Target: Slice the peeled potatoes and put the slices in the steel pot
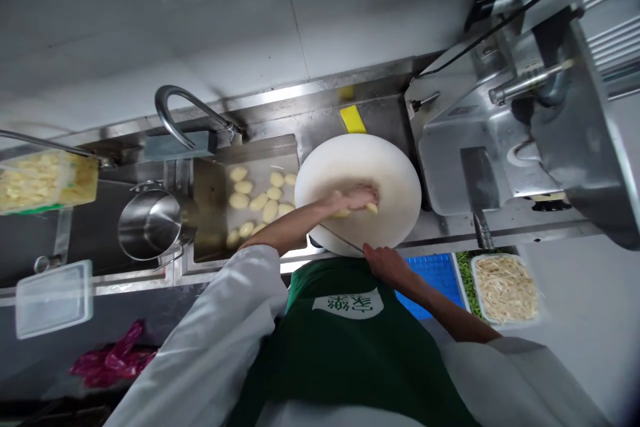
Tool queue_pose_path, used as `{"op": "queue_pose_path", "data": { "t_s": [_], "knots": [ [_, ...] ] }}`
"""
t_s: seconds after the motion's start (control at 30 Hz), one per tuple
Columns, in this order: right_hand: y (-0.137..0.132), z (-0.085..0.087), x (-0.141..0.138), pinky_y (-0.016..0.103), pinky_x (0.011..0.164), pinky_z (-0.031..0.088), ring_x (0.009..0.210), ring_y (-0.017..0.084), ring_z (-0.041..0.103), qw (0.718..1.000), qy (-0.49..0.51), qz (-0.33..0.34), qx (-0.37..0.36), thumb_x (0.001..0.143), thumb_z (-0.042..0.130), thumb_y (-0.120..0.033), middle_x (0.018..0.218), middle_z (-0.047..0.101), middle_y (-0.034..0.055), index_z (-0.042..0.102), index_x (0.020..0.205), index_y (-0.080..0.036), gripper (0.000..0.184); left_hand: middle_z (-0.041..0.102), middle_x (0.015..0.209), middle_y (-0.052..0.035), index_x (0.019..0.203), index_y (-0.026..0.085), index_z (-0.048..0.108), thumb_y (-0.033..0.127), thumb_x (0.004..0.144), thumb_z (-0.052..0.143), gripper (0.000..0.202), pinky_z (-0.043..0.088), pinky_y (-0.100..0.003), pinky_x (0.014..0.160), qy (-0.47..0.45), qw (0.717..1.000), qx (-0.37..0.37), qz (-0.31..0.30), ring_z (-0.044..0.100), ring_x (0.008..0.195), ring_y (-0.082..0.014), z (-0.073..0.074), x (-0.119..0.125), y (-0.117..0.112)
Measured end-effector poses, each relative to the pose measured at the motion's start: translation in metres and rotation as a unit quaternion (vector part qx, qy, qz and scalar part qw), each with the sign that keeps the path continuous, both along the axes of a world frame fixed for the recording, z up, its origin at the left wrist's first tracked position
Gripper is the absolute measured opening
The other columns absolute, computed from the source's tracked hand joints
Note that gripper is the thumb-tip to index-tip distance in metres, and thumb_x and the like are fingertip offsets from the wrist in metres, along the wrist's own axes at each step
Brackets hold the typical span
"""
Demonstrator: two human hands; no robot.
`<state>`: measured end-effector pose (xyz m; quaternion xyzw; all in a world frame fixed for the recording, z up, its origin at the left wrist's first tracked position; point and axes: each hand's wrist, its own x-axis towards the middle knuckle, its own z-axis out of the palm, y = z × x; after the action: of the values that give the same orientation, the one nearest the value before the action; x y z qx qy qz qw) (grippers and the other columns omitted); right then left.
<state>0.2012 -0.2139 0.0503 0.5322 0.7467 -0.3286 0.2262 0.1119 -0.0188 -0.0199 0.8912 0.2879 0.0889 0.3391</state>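
Observation:
On the round white cutting board point(330, 163) lies my left hand point(359, 198), its fingers blurred, so their grip does not show. A pale yellow potato piece point(372, 208) is right by its fingertips; whether they hold it I cannot make out. Another potato piece point(343, 213) is partly hidden below my left wrist. My right hand point(384, 260) is closed round the handle of a knife at the board's near edge. The thin knife blade point(343, 239) points left across the board, apart from my left hand.
Left of the board, peeled potatoes point(270, 211) lie in a water-filled sink point(210, 213) under a curved faucet point(167, 110). A steel pot point(150, 225) stands farther left. A yellow sponge point(353, 119) lies behind the board. At right are a cleaver point(479, 180) and a tub of pale shreds point(506, 288).

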Motion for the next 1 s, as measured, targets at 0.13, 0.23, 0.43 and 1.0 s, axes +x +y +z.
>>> {"op": "queue_pose_path", "data": {
  "t_s": [0.13, 0.23, 0.43, 1.0],
  "knots": [
    [0.002, -0.009, -0.001, 0.029, 0.067, 0.039, 0.081, 0.024, 0.066, 0.999, 0.011, -0.047, 0.007, 0.096, 0.031, -0.026, 0.086, 0.067, 0.0116, 0.047, 0.107, -0.016, 0.022, 0.064, 0.103, -0.0009, 0.093, 0.023, 0.068, 0.016, 0.073, 0.07, 0.021, 0.052, -0.033, 0.09, -0.028, 0.994, 0.005, -0.104, 0.061, 0.096, -0.0167, 0.007, -0.04, 0.043],
    [0.0, -0.013, 0.009, 0.028, 0.065, 0.037, 0.081, 0.023, 0.066, 0.994, 0.013, -0.106, 0.006, 0.098, 0.026, -0.031, 0.086, 0.066, 0.0111, 0.047, 0.108, -0.016, 0.027, 0.062, 0.103, -0.0071, 0.106, 0.017, 0.065, 0.026, 0.086, 0.057, 0.023, 0.052, -0.037, 0.088, -0.054, 0.997, 0.058, 0.018, 0.06, 0.094, -0.0195, 0.032, -0.096, 0.075],
    [0.0, -0.015, 0.021, 0.027, 0.061, 0.033, 0.078, 0.021, 0.065, 0.984, -0.002, -0.178, 0.018, 0.099, 0.023, -0.031, 0.084, 0.065, 0.0095, 0.045, 0.105, -0.017, 0.027, 0.063, 0.115, -0.0057, 0.11, 0.026, 0.065, 0.024, 0.088, 0.053, 0.025, 0.045, -0.046, 0.097, -0.098, 0.971, 0.15, 0.157, 0.052, 0.111, -0.023, 0.011, -0.157, -0.011],
    [-0.013, 0.0, 0.025, 0.027, 0.06, 0.034, 0.074, 0.023, 0.065, 0.996, -0.048, -0.045, 0.053, 0.095, 0.032, -0.023, 0.078, 0.065, 0.0098, 0.044, 0.106, -0.015, 0.019, 0.052, 0.101, -0.0086, 0.104, 0.02, 0.062, 0.025, 0.095, 0.044, 0.021, 0.047, -0.037, 0.09, -0.09, 0.958, 0.118, 0.246, 0.047, 0.098, -0.0203, -0.03, -0.124, -0.107]
  ]
}}
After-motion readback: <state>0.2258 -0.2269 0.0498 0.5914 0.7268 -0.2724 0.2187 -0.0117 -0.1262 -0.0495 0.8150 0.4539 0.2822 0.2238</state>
